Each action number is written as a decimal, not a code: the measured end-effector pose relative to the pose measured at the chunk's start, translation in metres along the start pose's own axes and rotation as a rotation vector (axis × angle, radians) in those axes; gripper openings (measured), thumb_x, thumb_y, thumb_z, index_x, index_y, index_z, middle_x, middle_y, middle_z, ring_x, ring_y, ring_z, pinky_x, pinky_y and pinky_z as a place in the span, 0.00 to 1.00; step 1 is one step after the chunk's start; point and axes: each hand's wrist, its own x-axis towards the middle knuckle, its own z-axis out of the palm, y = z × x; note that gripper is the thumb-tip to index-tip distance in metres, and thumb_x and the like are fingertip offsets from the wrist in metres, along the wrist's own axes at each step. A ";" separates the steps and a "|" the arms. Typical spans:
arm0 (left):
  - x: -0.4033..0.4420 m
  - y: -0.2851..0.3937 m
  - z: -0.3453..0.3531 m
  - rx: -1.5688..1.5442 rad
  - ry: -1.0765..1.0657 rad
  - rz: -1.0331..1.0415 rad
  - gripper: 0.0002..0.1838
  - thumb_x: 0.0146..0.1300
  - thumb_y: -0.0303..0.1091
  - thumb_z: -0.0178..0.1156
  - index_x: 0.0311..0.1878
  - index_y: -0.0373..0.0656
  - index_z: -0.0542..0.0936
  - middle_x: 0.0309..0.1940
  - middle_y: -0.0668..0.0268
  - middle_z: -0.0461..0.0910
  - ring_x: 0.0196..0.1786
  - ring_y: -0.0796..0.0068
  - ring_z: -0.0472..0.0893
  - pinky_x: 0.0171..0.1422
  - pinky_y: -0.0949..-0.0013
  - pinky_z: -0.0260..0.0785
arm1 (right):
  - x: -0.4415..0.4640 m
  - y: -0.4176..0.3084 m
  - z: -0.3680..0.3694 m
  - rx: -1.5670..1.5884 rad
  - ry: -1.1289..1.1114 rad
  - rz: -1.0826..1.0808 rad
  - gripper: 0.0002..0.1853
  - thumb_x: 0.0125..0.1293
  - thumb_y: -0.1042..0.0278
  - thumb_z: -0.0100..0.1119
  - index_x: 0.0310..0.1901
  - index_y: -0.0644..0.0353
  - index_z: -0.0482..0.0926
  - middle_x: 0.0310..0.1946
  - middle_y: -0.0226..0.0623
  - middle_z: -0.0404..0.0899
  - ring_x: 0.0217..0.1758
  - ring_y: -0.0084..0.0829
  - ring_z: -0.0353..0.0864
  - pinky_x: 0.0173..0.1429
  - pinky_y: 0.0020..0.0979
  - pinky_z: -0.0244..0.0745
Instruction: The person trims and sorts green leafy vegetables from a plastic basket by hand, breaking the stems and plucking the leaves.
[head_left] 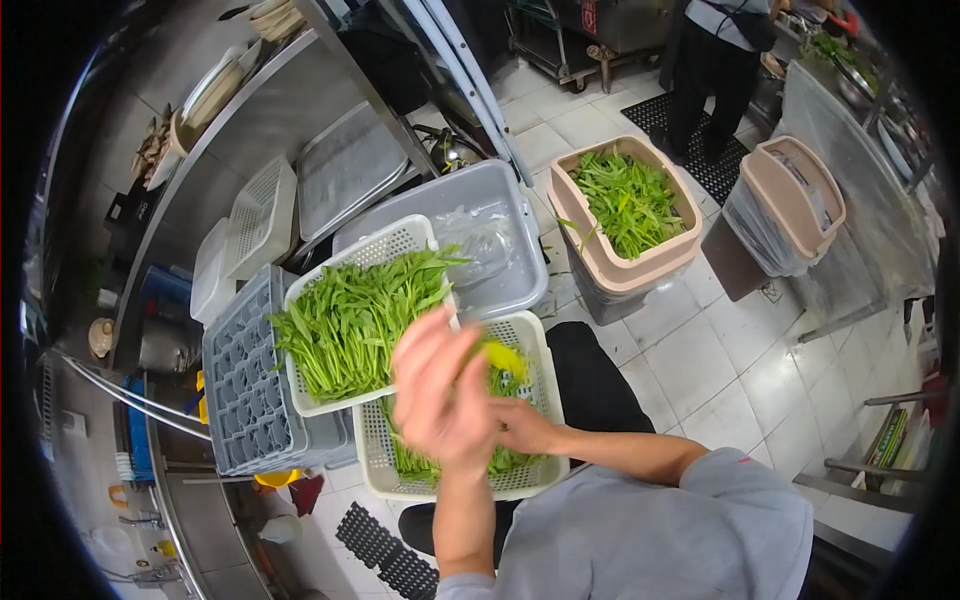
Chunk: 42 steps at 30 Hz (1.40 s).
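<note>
My left hand point(437, 390) is raised in front of the baskets, blurred by motion, its fingers curled. At its fingertips is a yellow-green leaf point(506, 360), also smeared, which appears pinched there. Lower down, my right hand point(522, 425) is over the lower white basket point(545, 385), its fingers bent and partly hidden behind my left hand; what they hold cannot be made out. Green leafy stems point(415, 465) lie in that basket. Beside it, a higher white basket point(430, 232) bears a thick layer of long-stemmed leafy greens point(355, 325).
A grey tub point(525, 270) with clear plastic stands behind the baskets, and grey racks point(245, 380) stand left. A beige-rimmed bin point(570, 210) holds loose greens; another bin point(800, 190) is farther right. A person point(700, 80) stands on a black mat at the back.
</note>
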 end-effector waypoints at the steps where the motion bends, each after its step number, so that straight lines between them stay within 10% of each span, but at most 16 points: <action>1: 0.021 -0.002 0.026 0.030 -0.118 0.021 0.15 0.62 0.21 0.62 0.53 0.37 0.82 0.53 0.52 0.82 0.58 0.60 0.79 0.63 0.62 0.70 | -0.001 0.015 0.007 0.054 0.013 0.024 0.11 0.62 0.73 0.65 0.46 0.61 0.80 0.44 0.38 0.82 0.46 0.37 0.82 0.47 0.34 0.77; 8: -0.004 -0.057 -0.002 -0.296 -0.562 -0.585 0.13 0.69 0.26 0.57 0.54 0.36 0.82 0.49 0.61 0.85 0.52 0.73 0.82 0.59 0.71 0.71 | 0.020 0.001 -0.050 0.425 -0.174 0.500 0.09 0.74 0.65 0.55 0.44 0.61 0.79 0.37 0.31 0.83 0.27 0.17 0.74 0.31 0.23 0.69; 15: -0.112 -0.090 -0.084 -0.389 -0.575 -1.044 0.16 0.75 0.31 0.52 0.59 0.34 0.78 0.51 0.63 0.84 0.54 0.75 0.80 0.63 0.71 0.69 | 0.033 0.015 -0.048 1.008 -0.170 0.649 0.09 0.74 0.62 0.53 0.44 0.58 0.75 0.33 0.35 0.79 0.25 0.17 0.65 0.25 0.20 0.60; 22: -0.150 -0.095 -0.105 -0.676 -0.438 -1.300 0.19 0.77 0.33 0.49 0.65 0.35 0.73 0.51 0.59 0.83 0.47 0.73 0.83 0.55 0.70 0.74 | 0.042 0.008 -0.025 0.952 -0.148 0.774 0.11 0.73 0.58 0.53 0.44 0.57 0.75 0.33 0.34 0.80 0.26 0.18 0.65 0.25 0.21 0.59; 42: -0.207 -0.082 -0.121 -0.710 -0.304 -1.435 0.26 0.77 0.37 0.48 0.73 0.36 0.61 0.54 0.54 0.82 0.51 0.71 0.82 0.58 0.71 0.74 | 0.044 0.008 -0.011 0.815 -0.004 0.765 0.09 0.76 0.60 0.50 0.44 0.56 0.71 0.34 0.40 0.81 0.25 0.17 0.66 0.24 0.21 0.61</action>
